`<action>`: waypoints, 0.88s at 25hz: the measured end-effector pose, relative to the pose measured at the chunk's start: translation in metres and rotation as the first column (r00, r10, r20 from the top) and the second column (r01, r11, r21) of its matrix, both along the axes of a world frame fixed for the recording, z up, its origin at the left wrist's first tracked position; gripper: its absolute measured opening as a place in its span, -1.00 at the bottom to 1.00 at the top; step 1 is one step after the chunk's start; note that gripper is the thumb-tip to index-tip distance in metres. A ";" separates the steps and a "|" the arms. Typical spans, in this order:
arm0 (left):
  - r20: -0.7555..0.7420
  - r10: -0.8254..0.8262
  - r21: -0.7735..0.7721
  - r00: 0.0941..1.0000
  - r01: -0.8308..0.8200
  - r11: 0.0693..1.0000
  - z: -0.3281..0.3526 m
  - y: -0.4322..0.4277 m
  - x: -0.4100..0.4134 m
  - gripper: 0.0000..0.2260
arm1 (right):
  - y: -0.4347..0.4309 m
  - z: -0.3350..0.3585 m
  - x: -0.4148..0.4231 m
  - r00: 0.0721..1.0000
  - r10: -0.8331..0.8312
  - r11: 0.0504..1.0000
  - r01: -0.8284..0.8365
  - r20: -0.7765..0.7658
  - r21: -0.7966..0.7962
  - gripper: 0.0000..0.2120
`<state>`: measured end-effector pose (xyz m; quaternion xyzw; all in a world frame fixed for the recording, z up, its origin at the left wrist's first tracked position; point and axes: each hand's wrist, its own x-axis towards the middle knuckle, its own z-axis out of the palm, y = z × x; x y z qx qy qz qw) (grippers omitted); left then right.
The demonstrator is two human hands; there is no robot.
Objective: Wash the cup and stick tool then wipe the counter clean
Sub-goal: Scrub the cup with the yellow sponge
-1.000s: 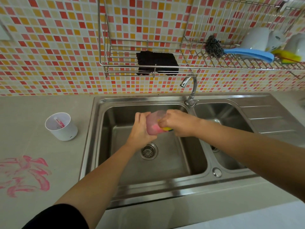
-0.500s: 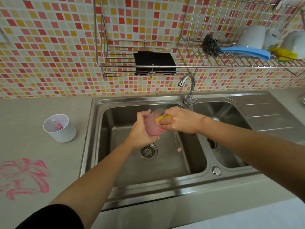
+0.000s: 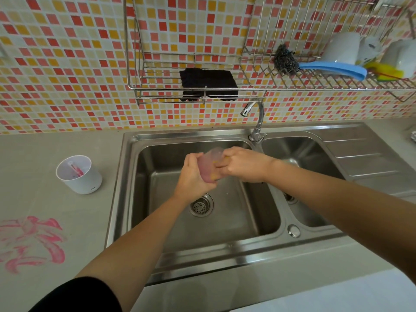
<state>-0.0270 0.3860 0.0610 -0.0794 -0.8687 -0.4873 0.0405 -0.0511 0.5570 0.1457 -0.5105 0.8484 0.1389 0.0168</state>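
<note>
Over the left sink basin, my left hand grips a translucent pink cup tilted on its side. My right hand holds a yellow sponge pushed into the cup's mouth; most of the sponge is hidden by the cup and fingers. A white cup stands on the grey counter left of the sink, with a pink-smeared stick tool leaning inside it. A pink smear stains the counter at the far left.
A faucet rises behind the basins. The wall rack carries a black cloth; further right lie a steel scourer with a blue handle, white cups and a yellow sponge. A smaller right basin adjoins a drainboard.
My right hand has worked the sponge deeper into the cup, and the cup has turned slightly in my left hand. Both hands stay over the left basin.
</note>
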 end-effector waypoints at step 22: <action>-0.014 -0.052 0.025 0.999 0.052 0.998 -0.001 -0.003 0.000 -0.25 | -0.020 0.018 0.006 0.969 -0.225 0.959 0.201 0.107 0.198 -0.86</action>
